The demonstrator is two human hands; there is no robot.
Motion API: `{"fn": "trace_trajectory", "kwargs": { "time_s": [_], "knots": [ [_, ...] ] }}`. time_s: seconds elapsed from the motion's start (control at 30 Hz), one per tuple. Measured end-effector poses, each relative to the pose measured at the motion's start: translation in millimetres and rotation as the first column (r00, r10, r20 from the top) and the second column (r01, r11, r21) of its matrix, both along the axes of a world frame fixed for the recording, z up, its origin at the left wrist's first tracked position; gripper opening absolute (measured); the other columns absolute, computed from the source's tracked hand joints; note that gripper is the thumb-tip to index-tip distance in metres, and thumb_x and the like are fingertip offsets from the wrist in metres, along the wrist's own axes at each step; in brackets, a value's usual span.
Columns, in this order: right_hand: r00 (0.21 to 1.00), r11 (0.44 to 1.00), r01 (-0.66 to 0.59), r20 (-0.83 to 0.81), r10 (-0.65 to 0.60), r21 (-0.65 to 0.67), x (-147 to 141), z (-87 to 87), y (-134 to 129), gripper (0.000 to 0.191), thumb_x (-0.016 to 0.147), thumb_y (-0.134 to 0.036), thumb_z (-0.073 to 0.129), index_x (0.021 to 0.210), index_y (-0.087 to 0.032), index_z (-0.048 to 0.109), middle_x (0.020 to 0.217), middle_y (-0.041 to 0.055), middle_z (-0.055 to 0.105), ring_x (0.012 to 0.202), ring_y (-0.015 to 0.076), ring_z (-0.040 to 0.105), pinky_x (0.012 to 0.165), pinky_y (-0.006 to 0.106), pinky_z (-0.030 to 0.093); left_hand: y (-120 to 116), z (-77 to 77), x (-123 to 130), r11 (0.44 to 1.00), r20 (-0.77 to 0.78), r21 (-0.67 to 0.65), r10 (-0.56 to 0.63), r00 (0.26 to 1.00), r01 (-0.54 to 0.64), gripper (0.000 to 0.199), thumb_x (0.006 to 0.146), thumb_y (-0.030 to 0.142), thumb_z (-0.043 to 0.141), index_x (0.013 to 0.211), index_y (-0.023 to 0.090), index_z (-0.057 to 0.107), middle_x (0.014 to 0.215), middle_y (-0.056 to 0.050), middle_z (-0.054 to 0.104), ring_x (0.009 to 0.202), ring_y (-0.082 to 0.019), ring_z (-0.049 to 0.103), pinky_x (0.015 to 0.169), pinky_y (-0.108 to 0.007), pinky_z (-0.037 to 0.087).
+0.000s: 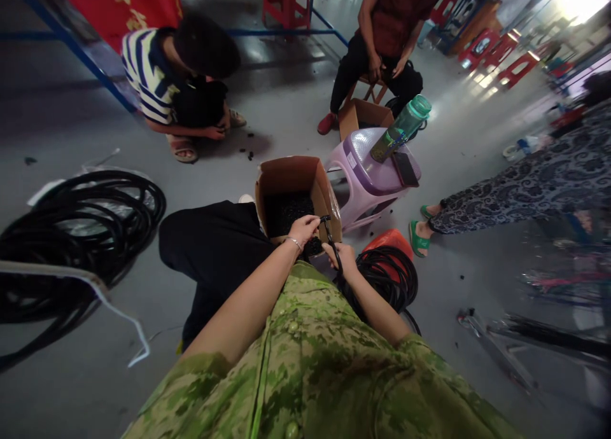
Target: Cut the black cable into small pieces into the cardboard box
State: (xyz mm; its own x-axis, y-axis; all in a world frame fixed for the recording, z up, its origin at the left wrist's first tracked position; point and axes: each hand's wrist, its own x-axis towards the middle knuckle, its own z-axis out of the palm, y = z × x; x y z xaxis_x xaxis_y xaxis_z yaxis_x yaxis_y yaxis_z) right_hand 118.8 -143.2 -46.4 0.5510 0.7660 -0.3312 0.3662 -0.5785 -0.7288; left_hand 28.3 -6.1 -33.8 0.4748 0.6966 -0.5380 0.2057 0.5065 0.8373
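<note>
Over the open cardboard box [292, 167], my two hands are close together. My left hand [303, 229] is closed, its fingertips pinching a short black piece [326, 218]. Just to its right, my right hand [342, 257] is wrapped round a black hose-like length [336, 253], whose upper end meets the short piece in a T shape. Whether the two are joined is too small to tell. Inside the box lie many small black pieces [291, 211]. By my right forearm sits a coil of black hose [389, 277], partly on a red bag [390, 240].
A lilac stool [356, 172] beside the box bears a green bottle [401, 130] and a dark phone [405, 170]. Large black hose coils [86, 229] lie left. One person [162, 76] squats ahead; another [382, 38] sits by a second box [351, 118]. A third person's legs [501, 178] stand right.
</note>
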Motion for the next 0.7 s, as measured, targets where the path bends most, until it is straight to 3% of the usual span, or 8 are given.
{"fn": "trace_trajectory", "kwargs": {
  "time_s": [0.13, 0.37, 0.6, 0.7],
  "knots": [
    [1.0, 1.0, -0.018, -0.005, 0.018, 0.026, -3.4, -4.9, 0.1, 0.055, 0.077, -0.069, 0.055, 0.053, -0.019, 0.053, 0.046, 0.0004, 0.055, 0.039, 0.0123, 0.055, 0.043, 0.02, 0.041, 1.1, -4.3, -1.0, 0.996, -0.032, 0.085, 0.011, 0.999, -0.008, 0.015, 0.076, 0.028, 0.063, 0.079, 0.014, 0.067, 0.047, 0.006, 0.05, 0.04, -0.006, 0.04, 0.044, -0.019, 0.032],
    [0.988, 0.999, 0.01, -0.157, -0.004, 0.034, 7.8, -12.8, 5.9, 0.049, 0.082, -0.063, 0.053, 0.068, -0.016, 0.062, 0.058, 0.0018, 0.062, 0.046, 0.011, 0.058, 0.048, 0.02, 0.043, 1.6, -7.7, -0.8, 0.987, -0.048, 0.159, -0.032, 0.998, 0.039, 0.015, 0.072, 0.03, 0.063, 0.073, 0.015, 0.067, 0.049, 0.004, 0.053, 0.048, -0.009, 0.046, 0.049, -0.02, 0.035],
    [0.991, 0.991, -0.13, 0.005, 0.13, -0.013, 18.8, -2.2, 18.9, 0.048, 0.084, -0.062, 0.049, 0.066, -0.018, 0.058, 0.06, -0.0003, 0.06, 0.06, 0.0136, 0.056, 0.059, 0.022, 0.042, 1.2, -5.0, -1.8, 0.979, -0.045, 0.196, -0.052, 0.998, 0.06, 0.012, 0.072, 0.027, 0.062, 0.069, 0.016, 0.066, 0.05, 0.004, 0.053, 0.049, -0.009, 0.047, 0.049, -0.019, 0.035],
    [0.988, 0.988, -0.154, -0.003, 0.154, -0.003, 18.1, -1.7, 20.1, 0.049, 0.081, -0.065, 0.05, 0.069, -0.018, 0.059, 0.064, -0.0003, 0.06, 0.063, 0.0139, 0.055, 0.059, 0.022, 0.04, 1.3, -3.8, -2.1, 0.981, -0.041, 0.189, -0.041, 0.998, 0.048, 0.012, 0.073, 0.027, 0.062, 0.072, 0.016, 0.067, 0.049, 0.004, 0.053, 0.048, -0.009, 0.047, 0.048, -0.019, 0.035]
  ]
}}
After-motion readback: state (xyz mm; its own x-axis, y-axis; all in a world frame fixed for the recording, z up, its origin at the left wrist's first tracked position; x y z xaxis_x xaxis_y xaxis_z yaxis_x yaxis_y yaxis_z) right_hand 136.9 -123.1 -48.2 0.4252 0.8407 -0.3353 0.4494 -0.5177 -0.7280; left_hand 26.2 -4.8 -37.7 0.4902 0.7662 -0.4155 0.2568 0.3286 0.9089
